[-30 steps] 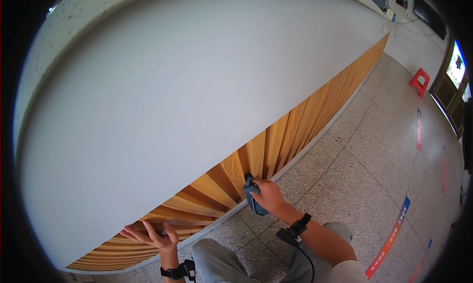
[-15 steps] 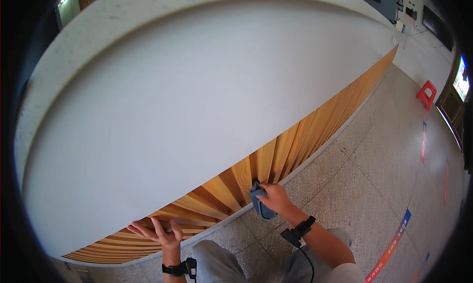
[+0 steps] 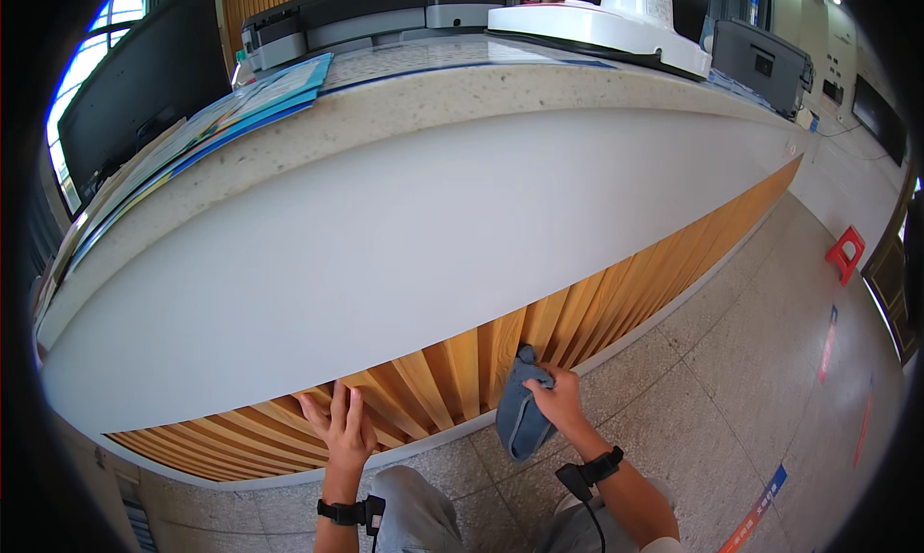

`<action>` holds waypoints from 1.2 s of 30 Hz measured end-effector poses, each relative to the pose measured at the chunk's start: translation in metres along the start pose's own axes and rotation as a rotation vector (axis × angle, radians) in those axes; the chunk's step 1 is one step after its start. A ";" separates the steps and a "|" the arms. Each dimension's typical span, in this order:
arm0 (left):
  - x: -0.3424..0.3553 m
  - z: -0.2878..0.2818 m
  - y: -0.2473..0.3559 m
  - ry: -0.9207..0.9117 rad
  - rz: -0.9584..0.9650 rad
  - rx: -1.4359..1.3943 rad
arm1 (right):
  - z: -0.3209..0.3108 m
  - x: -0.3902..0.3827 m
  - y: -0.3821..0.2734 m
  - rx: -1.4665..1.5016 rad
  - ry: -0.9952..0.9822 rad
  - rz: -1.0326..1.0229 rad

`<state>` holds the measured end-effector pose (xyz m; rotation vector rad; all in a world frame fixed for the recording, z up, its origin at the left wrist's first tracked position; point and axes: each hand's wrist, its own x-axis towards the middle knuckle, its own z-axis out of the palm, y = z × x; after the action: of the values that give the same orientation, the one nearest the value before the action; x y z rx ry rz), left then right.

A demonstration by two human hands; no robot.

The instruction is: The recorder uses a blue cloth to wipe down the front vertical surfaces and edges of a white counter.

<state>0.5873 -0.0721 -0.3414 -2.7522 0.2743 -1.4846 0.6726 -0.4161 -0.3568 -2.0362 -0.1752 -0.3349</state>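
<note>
Wooden slats [image 3: 464, 375] run along the lower front of a counter, under its smooth white panel [image 3: 385, 255]. My right hand [image 3: 558, 399] grips a folded grey-blue cloth [image 3: 523, 423], whose upper end touches the slats while the rest hangs down in front of them. Farther left, my left hand [image 3: 345, 433] has its fingers stretched upward against the slats, near the panel's lower edge, and holds nothing. A black band with a small device sits on each wrist.
On the speckled countertop [image 3: 404, 91] lie papers [image 3: 221, 110], a black-and-grey machine [image 3: 385, 14] and a white device with a stand [image 3: 597, 24]. A dark monitor [image 3: 144, 91] stands at the left. A red stool [image 3: 846, 255] is on the tiled floor [image 3: 693, 389] at right.
My view has tilted up, bringing the countertop and its items into sight. The cloth now hangs longer from my right hand. My left hand's fingers point more upward on the slats.
</note>
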 end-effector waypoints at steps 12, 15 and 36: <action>-0.004 0.005 0.014 -0.025 -0.050 -0.116 | 0.044 -0.025 -0.036 0.019 0.040 -0.315; -0.006 0.005 0.010 -0.023 -0.027 -0.083 | 0.054 -0.029 -0.019 -0.104 -0.015 -0.254; -0.007 0.003 0.012 0.000 -0.032 -0.060 | 0.037 0.009 -0.063 -0.093 0.071 -0.471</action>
<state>0.5843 -0.0834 -0.3498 -2.8157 0.2802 -1.5083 0.6706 -0.3544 -0.3169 -2.0561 -0.6082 -0.7170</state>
